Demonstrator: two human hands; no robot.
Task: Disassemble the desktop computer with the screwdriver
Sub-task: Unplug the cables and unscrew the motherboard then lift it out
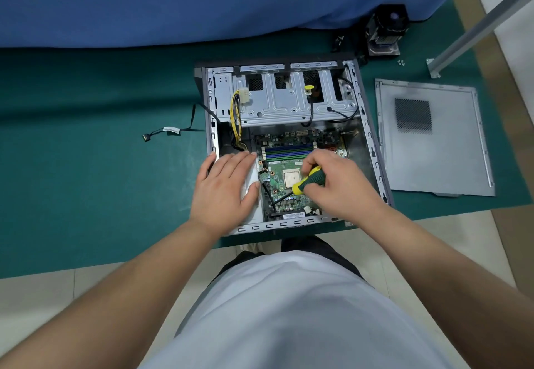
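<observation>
The computer case (pixel 291 143) lies open on the green mat (pixel 86 166). The right hand (pixel 335 183) grips the screwdriver (pixel 303 185), its tip on the motherboard (pixel 291 192)'s near-left area; the left hand (pixel 225 186) rests flat, fingers spread, steadying the case. Likely step: loosening a board screw, which needs a seated tip.

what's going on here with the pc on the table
A person is taking apart a desktop computer that lies open on a green table. The right hand grips a yellow and green screwdriver, its tip down on the motherboard near the lower left. The left hand rests flat on the case's left edge, steadying it. The side panel is already off and lies to the right, and a cooler sits at the back of the table.
</observation>
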